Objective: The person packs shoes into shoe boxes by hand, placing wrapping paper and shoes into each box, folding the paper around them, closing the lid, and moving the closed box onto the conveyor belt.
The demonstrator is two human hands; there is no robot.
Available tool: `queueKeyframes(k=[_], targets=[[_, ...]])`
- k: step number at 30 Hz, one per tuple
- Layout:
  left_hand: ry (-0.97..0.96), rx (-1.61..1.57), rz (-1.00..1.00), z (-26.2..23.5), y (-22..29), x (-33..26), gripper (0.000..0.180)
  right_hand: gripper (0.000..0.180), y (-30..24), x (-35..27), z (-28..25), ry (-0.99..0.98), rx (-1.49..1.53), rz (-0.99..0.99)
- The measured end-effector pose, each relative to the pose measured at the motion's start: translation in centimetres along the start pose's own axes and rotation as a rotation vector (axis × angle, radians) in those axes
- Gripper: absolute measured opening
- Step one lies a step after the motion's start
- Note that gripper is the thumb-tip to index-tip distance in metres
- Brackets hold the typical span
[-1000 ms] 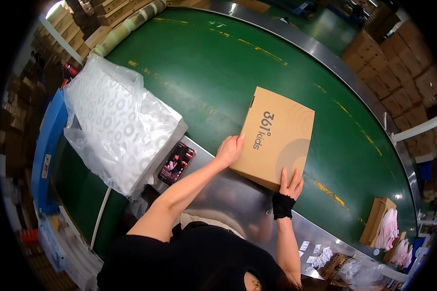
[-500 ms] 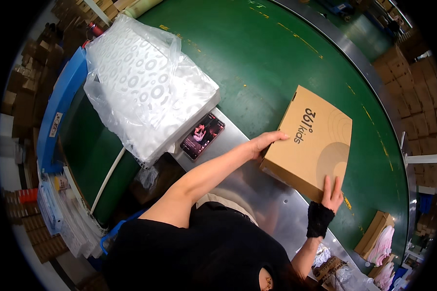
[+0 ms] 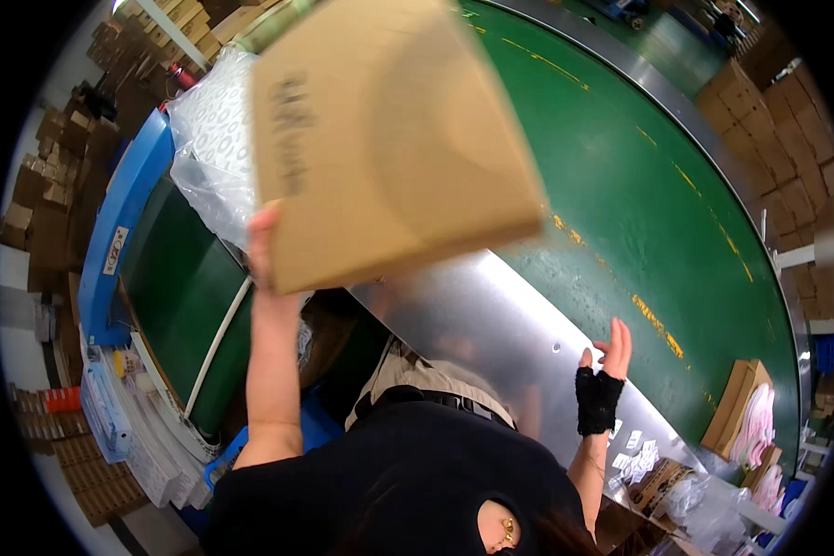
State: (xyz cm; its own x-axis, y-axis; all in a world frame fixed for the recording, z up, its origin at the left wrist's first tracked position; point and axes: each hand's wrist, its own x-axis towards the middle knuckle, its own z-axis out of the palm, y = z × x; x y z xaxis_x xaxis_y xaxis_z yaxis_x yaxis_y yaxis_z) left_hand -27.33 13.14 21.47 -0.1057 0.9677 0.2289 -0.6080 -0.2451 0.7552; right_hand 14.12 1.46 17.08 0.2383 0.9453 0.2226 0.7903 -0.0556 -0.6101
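A brown cardboard shoebox (image 3: 389,139), blurred by motion, is lifted high in front of me and tilted. My left hand (image 3: 265,248) grips it at its near left corner, with the fingers partly hidden under it. In a black fingerless glove, my right hand (image 3: 606,375) holds nothing; its fingers are stretched out over the steel ledge's edge, beside the green belt. Behind the box, a stack of white patterned sheets in clear plastic (image 3: 215,120) shows only its left part.
The steel ledge (image 3: 473,320) borders the curved green conveyor belt (image 3: 621,185). Small white labels (image 3: 635,461) lie near the ledge's right end, close to an open carton with pink contents (image 3: 746,417). A blue guard panel (image 3: 125,232) stands left. Cartons (image 3: 769,130) are stacked beyond the belt.
The shoebox has risen from the belt and swung left in my left hand, now covering the phone and much of the wrapped stack. My right hand has let go of it.
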Motion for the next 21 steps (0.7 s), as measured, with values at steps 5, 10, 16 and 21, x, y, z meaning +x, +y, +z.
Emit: queueKeyframes(k=[5, 10, 16, 21], targets=[[0.596, -0.079, 0.132, -4.5, 7.7, -3.7, 0.059, 0.053, 5.0, -5.0, 2.3, -0.108, 0.056, 0.221], [0.954, -0.275, -0.026, -7.5, 6.5, -4.2, 0.103, 0.04, 9.0, -7.2, 5.4, -0.007, -0.06, 0.355], [0.272, -0.175, -0.435, -0.7, -1.5, -3.4, 0.057, 0.041, 14.1, -12.5, 1.1, 0.229, -0.366, 0.607], [-0.034, -0.005, -0.81, 8.6, -8.8, -3.5, 0.046, 0.041, 14.1, -16.7, -0.6, 0.264, -0.508, 0.908]])
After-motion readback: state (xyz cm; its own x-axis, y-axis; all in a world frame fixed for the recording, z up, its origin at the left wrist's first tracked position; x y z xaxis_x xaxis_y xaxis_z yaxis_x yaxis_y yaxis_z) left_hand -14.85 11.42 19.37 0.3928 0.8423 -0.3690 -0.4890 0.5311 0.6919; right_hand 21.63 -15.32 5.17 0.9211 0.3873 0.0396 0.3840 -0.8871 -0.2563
